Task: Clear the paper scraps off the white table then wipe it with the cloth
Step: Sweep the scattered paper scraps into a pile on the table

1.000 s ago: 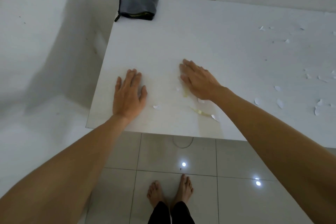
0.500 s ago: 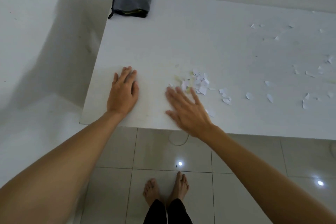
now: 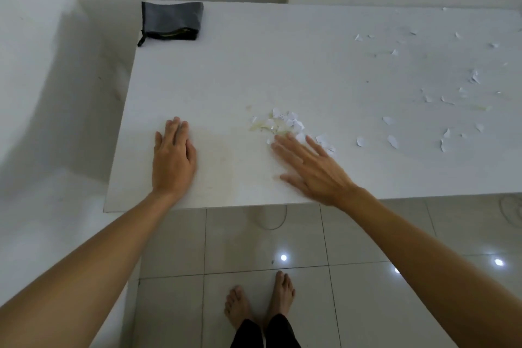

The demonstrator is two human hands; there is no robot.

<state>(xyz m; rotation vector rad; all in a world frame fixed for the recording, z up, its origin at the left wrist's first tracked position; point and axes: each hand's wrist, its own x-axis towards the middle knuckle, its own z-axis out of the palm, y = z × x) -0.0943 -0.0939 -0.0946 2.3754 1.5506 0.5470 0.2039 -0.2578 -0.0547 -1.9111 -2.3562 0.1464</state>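
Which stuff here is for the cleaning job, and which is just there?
For the job: paper scraps, grey cloth, white table, left hand, right hand.
Just there: cable loop on the floor, floor tiles.

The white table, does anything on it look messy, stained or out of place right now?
Yes. Torn paper scraps are heaped just beyond the right hand, and loose ones are strewn over the right side of the white table. A yellowish smear sits under the heap. The grey cloth lies folded at the far left corner.
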